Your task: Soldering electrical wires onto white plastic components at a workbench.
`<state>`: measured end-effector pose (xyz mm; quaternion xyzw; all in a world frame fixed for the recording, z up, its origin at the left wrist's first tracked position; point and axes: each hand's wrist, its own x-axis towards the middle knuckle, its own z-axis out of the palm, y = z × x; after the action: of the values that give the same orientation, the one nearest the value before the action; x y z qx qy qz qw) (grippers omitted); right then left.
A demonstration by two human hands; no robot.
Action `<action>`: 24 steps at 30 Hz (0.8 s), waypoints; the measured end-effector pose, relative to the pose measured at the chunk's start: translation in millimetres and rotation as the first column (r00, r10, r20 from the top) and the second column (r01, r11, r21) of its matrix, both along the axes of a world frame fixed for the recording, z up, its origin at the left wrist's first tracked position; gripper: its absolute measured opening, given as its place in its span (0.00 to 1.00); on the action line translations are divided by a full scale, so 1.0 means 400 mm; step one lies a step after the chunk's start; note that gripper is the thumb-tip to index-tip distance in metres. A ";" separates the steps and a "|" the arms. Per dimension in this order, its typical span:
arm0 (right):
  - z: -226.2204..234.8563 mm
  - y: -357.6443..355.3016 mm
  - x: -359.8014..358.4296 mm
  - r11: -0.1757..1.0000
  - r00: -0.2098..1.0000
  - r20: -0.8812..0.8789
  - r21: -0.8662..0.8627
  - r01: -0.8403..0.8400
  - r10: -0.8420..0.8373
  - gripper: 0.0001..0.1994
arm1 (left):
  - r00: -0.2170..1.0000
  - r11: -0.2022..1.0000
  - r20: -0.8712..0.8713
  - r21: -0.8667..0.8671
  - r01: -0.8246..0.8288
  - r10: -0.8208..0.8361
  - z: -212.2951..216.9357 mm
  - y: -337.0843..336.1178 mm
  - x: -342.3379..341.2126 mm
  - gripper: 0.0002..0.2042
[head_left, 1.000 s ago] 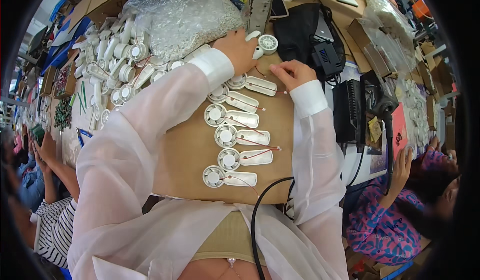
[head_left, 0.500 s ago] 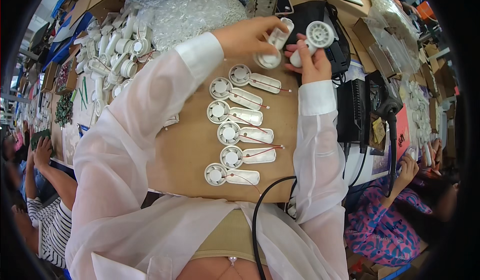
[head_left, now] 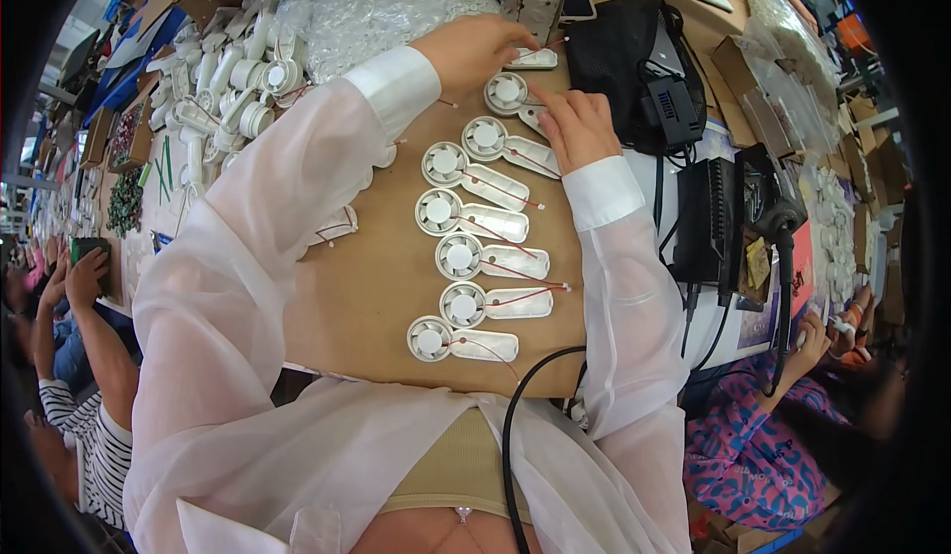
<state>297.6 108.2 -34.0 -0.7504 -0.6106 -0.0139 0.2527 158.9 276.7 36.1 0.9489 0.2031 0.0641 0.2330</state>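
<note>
Near the top of the brown board (head_left: 357, 326), my left hand (head_left: 477, 54) curls over a white handheld-fan half (head_left: 536, 58), whose round end is hidden beneath the fingers. My right hand (head_left: 580, 130) has its fingers stretched out over the handle of another fan half (head_left: 506, 92), which lies flat with its round end to the left. Below it, several matching white fan halves (head_left: 461, 256) form a column, round ends left and open handles right. Thin red wires (head_left: 515, 277) run out of them.
A heap of white fan parts (head_left: 233, 88) lies left of a clear plastic bag (head_left: 381, 24). Black box-shaped equipment (head_left: 698, 222) stands right, beside a black mesh bag (head_left: 619, 58). A black cable (head_left: 510, 425) crosses the board's front edge. Other people work at both sides.
Both hands have lowered the fan pieces they held above the board. The right fingers have spread over a laid-down piece; the left hand has moved up and left.
</note>
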 end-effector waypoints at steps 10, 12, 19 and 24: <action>-0.033 -0.001 0.010 0.961 0.982 0.021 0.204 -0.188 0.188 0.16 | 0.955 0.994 0.291 0.112 0.020 -0.052 0.013 -0.276 -0.232 0.28; -0.026 -0.001 0.001 0.971 0.982 -0.019 0.151 -0.185 0.190 0.16 | 0.948 0.995 0.315 0.078 -0.067 0.039 -0.048 -0.336 -0.274 0.33; -0.029 0.001 -0.027 0.956 0.978 0.041 0.203 -0.211 0.207 0.18 | 0.874 0.948 0.377 -0.202 -0.244 0.306 -0.174 -0.385 -0.266 0.43; -0.045 0.006 -0.033 0.961 0.980 0.001 0.193 -0.197 0.201 0.21 | 0.863 0.929 0.411 -0.333 -0.159 0.295 -0.167 -0.432 -0.241 0.43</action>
<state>284.5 110.7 -51.9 -0.6574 -0.6764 -0.0402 0.3295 62.4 104.0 -30.7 0.8323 0.2615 0.2808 0.4000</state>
